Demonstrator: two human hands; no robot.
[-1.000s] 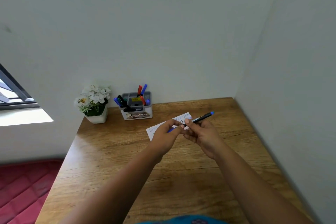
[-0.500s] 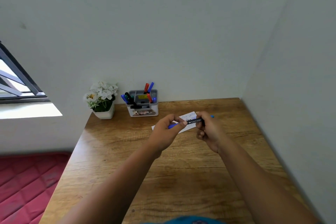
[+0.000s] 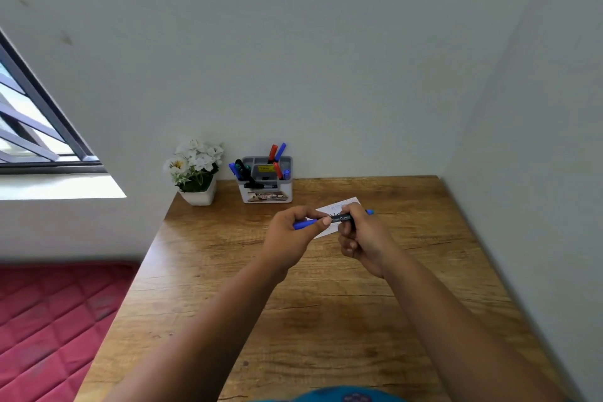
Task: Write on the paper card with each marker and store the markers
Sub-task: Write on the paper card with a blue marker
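A blue marker (image 3: 341, 218) with a black barrel lies level between both hands, above the desk. My left hand (image 3: 293, 238) pinches its blue cap end, which sticks out to the left. My right hand (image 3: 362, 238) grips the black barrel, and the blue tail shows past my knuckles. Under the hands lies the white paper card (image 3: 339, 206), with writing on it, mostly hidden. A grey-and-white organizer (image 3: 266, 197) at the back of the desk holds several markers, red, blue, green and black.
A white pot of white flowers (image 3: 197, 173) stands left of the organizer at the desk's back left corner. Walls close the desk at the back and right. A window is at the left, and a red quilted mat (image 3: 49, 320) lies below the desk's left edge.
The marker has tipped from slanting to level and my hands have drawn close together on it. The view shifted slightly left, showing more window.
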